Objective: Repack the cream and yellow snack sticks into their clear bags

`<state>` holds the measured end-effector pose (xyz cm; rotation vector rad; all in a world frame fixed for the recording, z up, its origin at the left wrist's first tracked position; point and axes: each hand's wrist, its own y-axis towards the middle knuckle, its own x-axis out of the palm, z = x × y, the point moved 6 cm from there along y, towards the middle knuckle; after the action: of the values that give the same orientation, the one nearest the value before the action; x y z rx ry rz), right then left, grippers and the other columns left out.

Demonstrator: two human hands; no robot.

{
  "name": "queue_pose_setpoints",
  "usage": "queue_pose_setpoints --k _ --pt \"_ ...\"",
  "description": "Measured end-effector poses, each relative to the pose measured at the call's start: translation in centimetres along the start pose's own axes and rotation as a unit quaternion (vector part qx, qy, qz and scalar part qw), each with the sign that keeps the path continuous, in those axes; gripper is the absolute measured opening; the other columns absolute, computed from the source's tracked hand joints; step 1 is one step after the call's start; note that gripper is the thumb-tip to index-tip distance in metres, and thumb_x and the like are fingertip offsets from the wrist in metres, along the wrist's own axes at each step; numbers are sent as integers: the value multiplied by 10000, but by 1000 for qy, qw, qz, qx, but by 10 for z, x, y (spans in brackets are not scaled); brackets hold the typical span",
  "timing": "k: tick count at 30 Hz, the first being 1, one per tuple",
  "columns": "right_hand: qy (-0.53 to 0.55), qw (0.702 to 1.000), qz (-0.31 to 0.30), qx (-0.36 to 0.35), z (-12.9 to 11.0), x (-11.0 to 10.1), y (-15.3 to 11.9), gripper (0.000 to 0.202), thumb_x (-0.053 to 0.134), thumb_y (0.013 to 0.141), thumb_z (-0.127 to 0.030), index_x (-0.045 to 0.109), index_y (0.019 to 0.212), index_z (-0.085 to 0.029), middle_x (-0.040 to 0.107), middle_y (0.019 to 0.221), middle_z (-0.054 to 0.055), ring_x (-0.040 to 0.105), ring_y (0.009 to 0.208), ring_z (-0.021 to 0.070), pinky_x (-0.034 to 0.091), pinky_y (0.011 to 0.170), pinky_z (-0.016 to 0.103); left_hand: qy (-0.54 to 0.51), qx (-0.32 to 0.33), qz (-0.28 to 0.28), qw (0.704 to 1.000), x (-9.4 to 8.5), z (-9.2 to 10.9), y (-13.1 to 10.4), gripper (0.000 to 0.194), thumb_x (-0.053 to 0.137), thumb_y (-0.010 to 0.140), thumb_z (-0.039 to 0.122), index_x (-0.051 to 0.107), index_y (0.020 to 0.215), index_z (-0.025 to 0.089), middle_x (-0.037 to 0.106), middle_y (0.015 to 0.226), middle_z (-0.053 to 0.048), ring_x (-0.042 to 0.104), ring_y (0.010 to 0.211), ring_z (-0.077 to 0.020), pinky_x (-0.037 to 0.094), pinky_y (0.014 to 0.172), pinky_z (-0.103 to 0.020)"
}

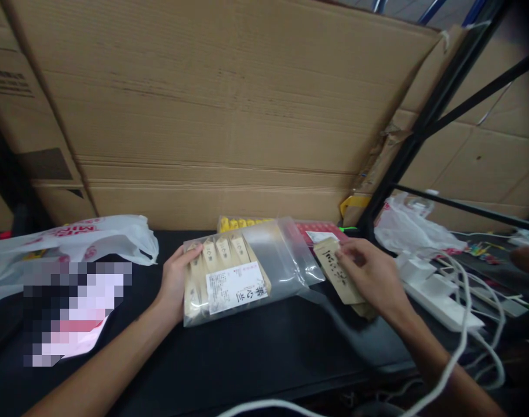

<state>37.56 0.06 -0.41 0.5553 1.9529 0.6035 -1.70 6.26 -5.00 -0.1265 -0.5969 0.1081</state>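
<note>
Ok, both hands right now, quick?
Left hand: closed, holding the clear bag.
Right hand: closed, pinching brown packets.

Across the back, a large brown cardboard panel (229, 104), creased along its lower part. Spread out in front of the panel, a black tabletop (255, 353). Before the panel's left end, a crumpled white plastic bag (116, 238) with red print. Near the panel's foot, some yellow pieces (236, 223) and a red packet (327, 227) with a white label, all partly hidden. Along the panel's right edge, a slanting black metal post (414, 139). Well to the panel's right and nearer, a white power strip (442, 304) with looping white cables (447, 373). Above the panel's top right corner, blue bars (433, 10).
</note>
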Motion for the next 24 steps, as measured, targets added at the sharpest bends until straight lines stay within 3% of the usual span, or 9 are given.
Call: queue_pose_setpoints --k 3,6,10,12,14,17,20,22,24 --pt "129 984 38 114 -2 -5 3 278 631 945 -509 655 962 -233 682 747 24 594 590 199 417 516 290 -2 -7 -10 1000 1 -2 0 384 863 649 214 711 996 148 779 839 -69 764 708 -278 623 689 -410" --pt "274 952 22 134 -19 11 4 300 717 898 -510 633 892 -222 651 721 1 557 563 154 382 485 246 6 -3 -17 1000 2 -4 0 393 884 625 234 709 967 148 780 842 -68 758 698 -272 610 677 -393" --pt "422 890 -44 163 -37 44 0 309 831 806 -460 673 809 -195 585 633 -31 504 523 109 375 475 216 15 6 -32 999 2 -4 -2 398 909 616 257 708 945 156 776 848 -51 754 717 -248 594 686 -353" --pt "483 844 -103 207 -43 59 -4 291 841 795 -447 731 836 -181 641 647 -9 536 519 109 395 467 209 12 4 -32 999 2 -3 -2 406 914 608 258 713 946 157 778 851 -48 754 721 -249 593 700 -356" --pt "537 788 -170 248 -49 68 -9 281 829 814 -410 778 965 -179 754 805 47 641 594 135 483 522 219 11 3 -29 1000 2 -1 -3 415 917 596 257 719 946 157 782 854 -52 756 723 -259 595 709 -370" --pt "603 709 -254 264 -62 67 -11 352 812 829 -309 762 1159 -198 798 1081 101 762 832 202 606 751 294 14 8 -34 999 2 0 -2 419 922 586 266 722 937 157 781 845 -48 757 726 -261 591 710 -367" --pt "637 644 -350 238 -79 63 -15 384 802 810 -238 743 1187 -189 796 1130 122 772 997 261 592 954 404 18 16 -45 999 3 -2 0 418 927 588 280 725 933 159 780 837 -43 757 731 -256 585 702 -352" --pt "638 618 -399 227 -89 65 -20 334 761 854 -262 737 1179 -192 798 1110 124 766 1036 274 569 1005 439 19 13 -48 999 3 -5 1 417 930 578 279 726 920 155 784 840 -50 759 730 -262 588 694 -356" --pt "632 616 -415 223 -92 70 -21 299 702 913 -325 727 1183 -198 795 1096 129 763 1038 274 569 993 445 16 6 -49 999 3 -7 2 420 930 570 268 726 919 150 790 851 -60 764 730 -270 596 692 -361"
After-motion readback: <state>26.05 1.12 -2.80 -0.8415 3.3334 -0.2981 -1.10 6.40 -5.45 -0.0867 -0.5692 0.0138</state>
